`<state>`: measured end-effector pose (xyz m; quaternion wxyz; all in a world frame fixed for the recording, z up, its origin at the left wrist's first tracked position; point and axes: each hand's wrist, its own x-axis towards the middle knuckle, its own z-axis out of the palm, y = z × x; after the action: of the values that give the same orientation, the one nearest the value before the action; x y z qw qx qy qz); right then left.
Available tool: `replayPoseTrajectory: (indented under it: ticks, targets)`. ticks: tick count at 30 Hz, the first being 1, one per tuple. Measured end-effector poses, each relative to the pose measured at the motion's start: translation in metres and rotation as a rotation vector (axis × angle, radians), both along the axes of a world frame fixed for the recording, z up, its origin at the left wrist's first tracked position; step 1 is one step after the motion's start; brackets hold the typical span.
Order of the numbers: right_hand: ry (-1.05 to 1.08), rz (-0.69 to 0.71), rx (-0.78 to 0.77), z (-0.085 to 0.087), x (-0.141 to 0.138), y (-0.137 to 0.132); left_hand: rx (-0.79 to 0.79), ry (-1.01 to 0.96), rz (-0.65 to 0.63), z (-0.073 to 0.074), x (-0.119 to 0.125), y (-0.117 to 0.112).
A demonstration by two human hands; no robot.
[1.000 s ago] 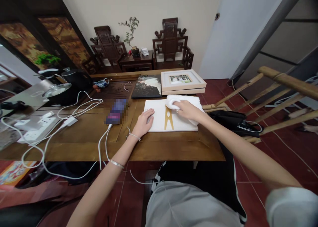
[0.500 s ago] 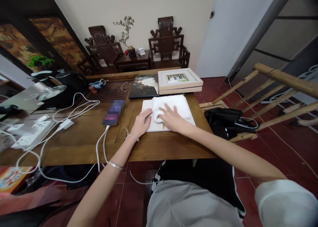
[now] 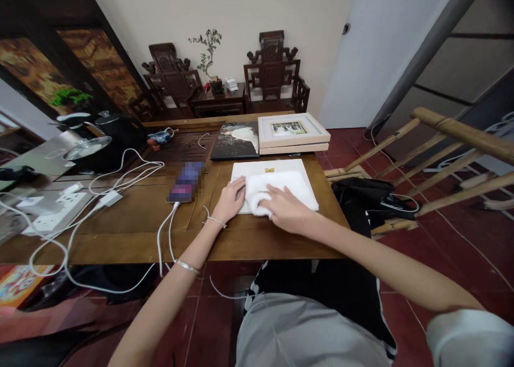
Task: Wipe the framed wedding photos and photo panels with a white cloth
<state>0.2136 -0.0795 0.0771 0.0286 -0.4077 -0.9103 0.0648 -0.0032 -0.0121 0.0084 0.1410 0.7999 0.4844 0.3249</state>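
Observation:
On the wooden table lies a flat white panel with a small gold-coloured metal piece near its far edge. My right hand presses a folded white towel onto the near part of this panel, its fingers over the towel and part of the towel bunched at the thumb. At the panel's left edge rests my left hand, fingers stretched forward and laid flat, thumb apart. The towel covers much of the panel's middle.
Behind the panel lie a dark photo print and stacked pale picture frames. A phone with white cables and a power strip are to the left. A bamboo chair stands at the right.
My right hand has drawn the towel toward me across the panel, exposing its far strip and the gold-coloured piece there. My left hand has stayed at the panel's left edge.

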Motion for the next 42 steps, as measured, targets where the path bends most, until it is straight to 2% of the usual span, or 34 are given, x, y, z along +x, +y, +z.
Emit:
replayPoseTrajectory:
  ticks: [4, 8, 12, 14, 17, 24, 27, 30, 33, 36, 39, 42]
  targets:
    - [0.043, -0.051, 0.061, 0.006, 0.003, 0.056, 0.01, -0.004, 0.009, -0.001, 0.0, 0.0]
    - [0.051, -0.037, 0.005, 0.014, 0.003, 0.107, 0.024, -0.009, 0.004, -0.002, -0.001, 0.0]
    - [0.029, -0.037, -0.014, 0.022, -0.001, 0.133, 0.045, -0.013, 0.029, -0.002, -0.002, 0.0]
    - [0.02, -0.056, -0.003, 0.022, -0.004, 0.131, 0.059, -0.013, 0.038, -0.003, -0.003, 0.001]
    - [-0.004, -0.09, 0.032, 0.016, -0.009, 0.109, 0.068, 0.002, 0.042, -0.006, -0.004, 0.003]
    - [-0.1, -0.005, 0.191, -0.013, -0.011, 0.012, 0.011, 0.066, 0.028, -0.012, -0.004, 0.006]
    - [-0.087, 0.027, 0.202, -0.015, -0.01, -0.026, -0.011, 0.072, 0.019, -0.012, -0.004, 0.006]
    - [-0.065, 0.041, 0.177, -0.01, -0.01, -0.043, -0.014, 0.057, 0.012, -0.011, -0.004, 0.006]
    - [-0.058, 0.007, 0.099, -0.004, -0.009, -0.03, -0.013, 0.033, 0.035, -0.011, -0.003, 0.006]
    - [-0.062, -0.052, 0.036, 0.001, -0.01, 0.005, -0.018, -0.002, 0.041, -0.01, -0.003, 0.005]
    - [-0.071, -0.107, 0.051, 0.003, -0.018, 0.044, -0.034, -0.046, 0.041, -0.006, -0.002, 0.003]
    - [-0.103, -0.172, 0.053, 0.002, -0.032, 0.07, -0.042, -0.124, 0.037, 0.002, -0.001, -0.002]
